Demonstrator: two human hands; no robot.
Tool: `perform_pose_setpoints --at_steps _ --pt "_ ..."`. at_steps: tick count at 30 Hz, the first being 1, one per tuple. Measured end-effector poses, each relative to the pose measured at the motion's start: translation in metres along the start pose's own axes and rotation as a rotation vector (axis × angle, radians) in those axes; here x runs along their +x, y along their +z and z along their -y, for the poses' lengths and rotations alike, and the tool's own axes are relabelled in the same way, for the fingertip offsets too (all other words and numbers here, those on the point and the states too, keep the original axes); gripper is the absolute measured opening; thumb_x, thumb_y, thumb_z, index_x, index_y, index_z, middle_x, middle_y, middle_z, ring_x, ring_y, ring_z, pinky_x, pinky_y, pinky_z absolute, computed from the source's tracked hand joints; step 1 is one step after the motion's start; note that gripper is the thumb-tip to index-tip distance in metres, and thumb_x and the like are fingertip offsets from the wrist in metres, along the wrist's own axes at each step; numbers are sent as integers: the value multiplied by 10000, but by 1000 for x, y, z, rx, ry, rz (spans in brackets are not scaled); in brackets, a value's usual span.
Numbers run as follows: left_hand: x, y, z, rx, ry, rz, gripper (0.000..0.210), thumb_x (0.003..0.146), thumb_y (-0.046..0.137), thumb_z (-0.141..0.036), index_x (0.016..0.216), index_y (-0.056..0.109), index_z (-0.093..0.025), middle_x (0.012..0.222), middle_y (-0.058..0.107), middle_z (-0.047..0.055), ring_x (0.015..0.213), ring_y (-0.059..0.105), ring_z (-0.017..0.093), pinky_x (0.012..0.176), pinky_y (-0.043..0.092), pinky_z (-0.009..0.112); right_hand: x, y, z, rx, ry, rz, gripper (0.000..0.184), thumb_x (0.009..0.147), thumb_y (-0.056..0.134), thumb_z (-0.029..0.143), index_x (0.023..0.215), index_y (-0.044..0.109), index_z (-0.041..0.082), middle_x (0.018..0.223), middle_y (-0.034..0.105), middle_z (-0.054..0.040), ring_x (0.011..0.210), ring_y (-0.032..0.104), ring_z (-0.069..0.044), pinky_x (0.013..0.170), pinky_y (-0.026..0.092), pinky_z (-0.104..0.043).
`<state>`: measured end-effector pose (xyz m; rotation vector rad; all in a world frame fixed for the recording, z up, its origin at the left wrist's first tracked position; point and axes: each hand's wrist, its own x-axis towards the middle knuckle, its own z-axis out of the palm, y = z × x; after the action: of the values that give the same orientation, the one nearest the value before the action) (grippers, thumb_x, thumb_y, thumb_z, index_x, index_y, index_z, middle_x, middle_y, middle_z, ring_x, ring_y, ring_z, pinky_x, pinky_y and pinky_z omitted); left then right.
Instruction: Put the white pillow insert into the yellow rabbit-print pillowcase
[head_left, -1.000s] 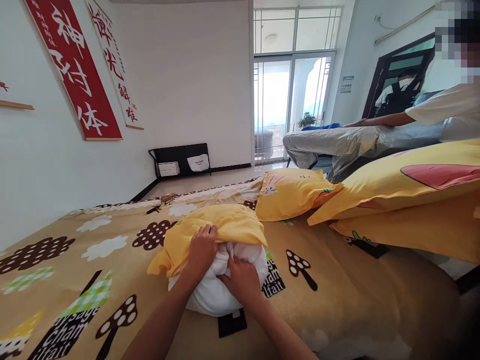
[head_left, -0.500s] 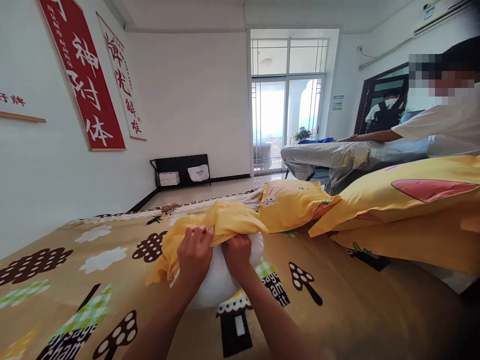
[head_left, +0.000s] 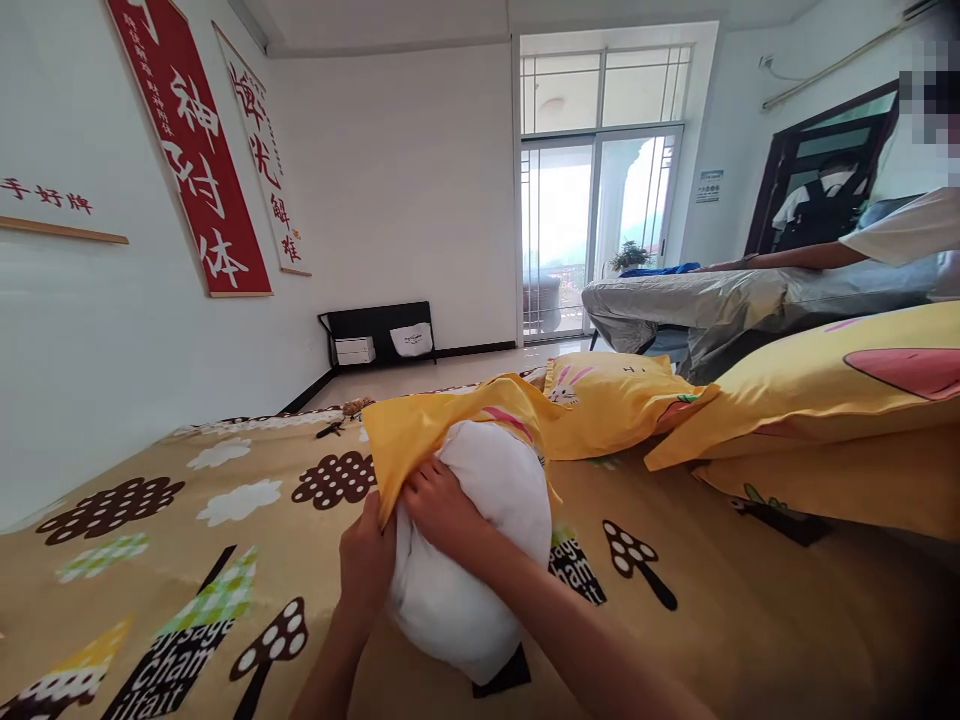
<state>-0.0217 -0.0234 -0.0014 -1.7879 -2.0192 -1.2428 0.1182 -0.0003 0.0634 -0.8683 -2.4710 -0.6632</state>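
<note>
A white pillow (head_left: 487, 590) lies on the bed, its far part inside a yellow pillowcase (head_left: 412, 430) and its near part bare. My left hand (head_left: 367, 550) is closed on the left edge of the pillowcase's mouth and holds it up. My right hand (head_left: 442, 505) lies across the top of the pillow with curled fingers, gripping it just at the case's opening. Its fingertips are partly hidden by the cloth and the pillow.
A patterned tan sheet (head_left: 247, 510) covers the bed. Beyond the case sits a small yellow cushion (head_left: 607, 400), with larger yellow pillows (head_left: 795, 370) at the right. Small dark items (head_left: 330, 428) lie near the far edge. A person's arm (head_left: 802, 257) rests on a plastic-covered table (head_left: 675, 300).
More of the white pillow shows now, turned toward the right. My left hand has pulled the case edge left and down, while my right hand has shifted left onto the pillow. The view swung left.
</note>
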Motion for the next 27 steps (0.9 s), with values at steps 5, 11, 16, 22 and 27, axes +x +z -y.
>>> perform_pose_setpoints --at_steps 5,11,16,22,27 --pt "0 2 15 204 -53 82 263 921 450 -255 1131 529 -119 647 638 57 593 626 240 514 322 260 -32 -32 -6 152 -105 -198 262 938 420 209 1122 603 172 1030 650 -74 1039 535 -211 919 375 -365" --pt "15 -3 6 400 333 -214 372 909 490 -250 1254 505 -114 1051 630 149 946 604 267 779 449 349 -60 -27 -28 220 82 -36 516 850 570 509 1261 538 198 1323 538 -121 1237 428 -291 1027 282 -471" --pt "49 -13 2 535 535 -149 217 879 496 -157 1050 629 -169 962 630 109 904 567 261 773 436 373 -64 4 -20 330 -8 81 700 786 626 492 1376 433 170 1373 508 -113 1289 396 -255 1066 266 -405" --pt "43 -37 -9 375 826 -421 129 842 535 -73 908 591 -170 866 639 46 807 575 171 738 430 270 5 26 -19 231 44 -37 475 879 527 313 1309 528 112 1268 594 -147 1190 507 -270 1054 315 -411" --pt "34 -36 10 349 815 -459 147 855 539 -89 968 565 -179 883 629 60 831 588 179 774 439 275 36 37 -18 300 90 -136 382 918 479 291 1231 595 106 1244 616 -143 1211 517 -245 1070 329 -373"
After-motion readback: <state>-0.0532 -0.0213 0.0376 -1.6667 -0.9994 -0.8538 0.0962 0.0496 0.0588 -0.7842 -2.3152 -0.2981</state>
